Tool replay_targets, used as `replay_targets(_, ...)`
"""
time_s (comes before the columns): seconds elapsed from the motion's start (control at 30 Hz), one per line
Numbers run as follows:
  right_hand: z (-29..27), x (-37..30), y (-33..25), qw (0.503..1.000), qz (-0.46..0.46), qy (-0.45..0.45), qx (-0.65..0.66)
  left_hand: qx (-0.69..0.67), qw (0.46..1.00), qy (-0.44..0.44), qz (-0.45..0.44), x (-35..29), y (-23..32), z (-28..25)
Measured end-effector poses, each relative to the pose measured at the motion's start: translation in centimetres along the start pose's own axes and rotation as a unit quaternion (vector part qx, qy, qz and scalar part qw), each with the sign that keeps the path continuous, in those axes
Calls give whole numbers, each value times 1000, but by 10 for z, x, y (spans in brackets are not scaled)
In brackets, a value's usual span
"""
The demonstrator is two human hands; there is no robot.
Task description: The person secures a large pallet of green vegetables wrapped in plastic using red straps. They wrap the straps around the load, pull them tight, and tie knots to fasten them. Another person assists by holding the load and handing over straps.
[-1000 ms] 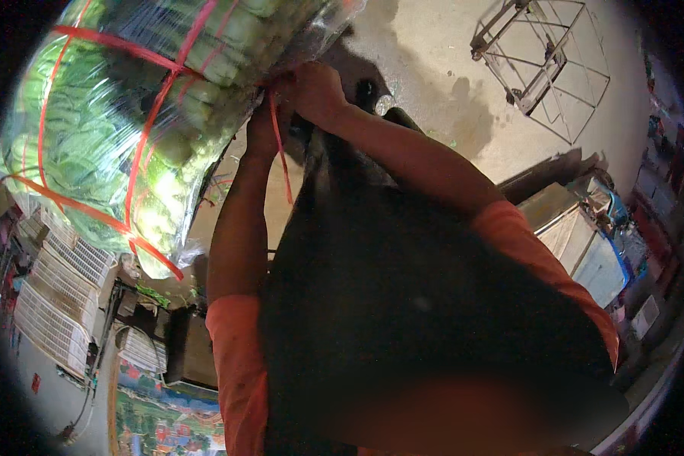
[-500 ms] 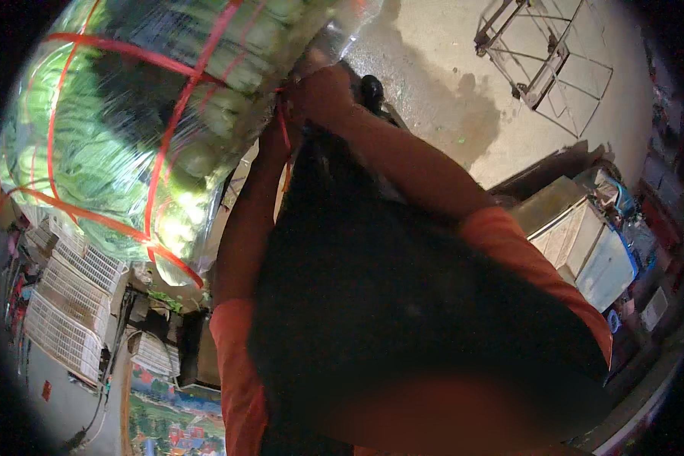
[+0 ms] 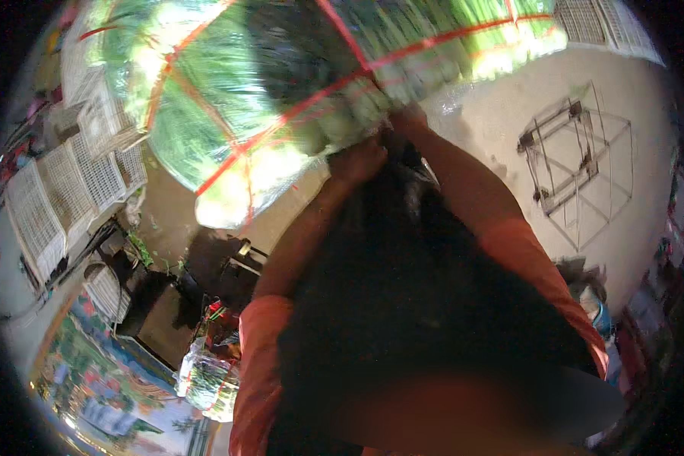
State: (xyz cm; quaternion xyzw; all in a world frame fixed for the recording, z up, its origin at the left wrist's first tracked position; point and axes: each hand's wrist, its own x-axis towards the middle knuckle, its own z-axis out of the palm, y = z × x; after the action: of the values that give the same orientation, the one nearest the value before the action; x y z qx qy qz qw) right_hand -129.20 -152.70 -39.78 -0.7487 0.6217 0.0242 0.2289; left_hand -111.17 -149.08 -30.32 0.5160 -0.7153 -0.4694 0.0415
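A large bundle of leafy green vegetables [image 3: 205,83], wrapped in clear plastic and crossed by red straps [image 3: 311,99], fills the top of the view. White stalk ends line its near edge. My left hand [image 3: 363,161] is closed against that edge, close to the middle. Just beyond it, to the right, my right hand [image 3: 408,123] is closed where a red strap runs down to the edge. Both hands grip the bundle there, though shadow hides most of the fingers and their exact hold.
A metal wire frame [image 3: 577,163] stands on the pale floor to the right. White plastic crates [image 3: 61,197] are stacked at left. A dark box [image 3: 159,319] and a smaller wrapped green bundle [image 3: 209,380] are at lower left. More crates [image 3: 604,23] show at far right.
The bundle has swung from the left to the top middle, and both hands have shifted right and nearer with it. The view has turned; the smaller bundle now shows at lower left.
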Motion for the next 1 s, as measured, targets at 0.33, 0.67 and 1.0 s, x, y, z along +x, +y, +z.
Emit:
replay_targets(0.33, -81, -100, 9, 920, 55, -93, 378, 232, 835, 492, 87, -188, 122, -172)
replay_targets(0.67, -224, -103, -202, 853, -195, -132, 465, -268, 880, 393, -17, -221, 112, -145)
replay_targets(1.0, -231, -123, -281, 921, -189, -102, 326, -489, 809, 324, -28, -258, 94, -97)
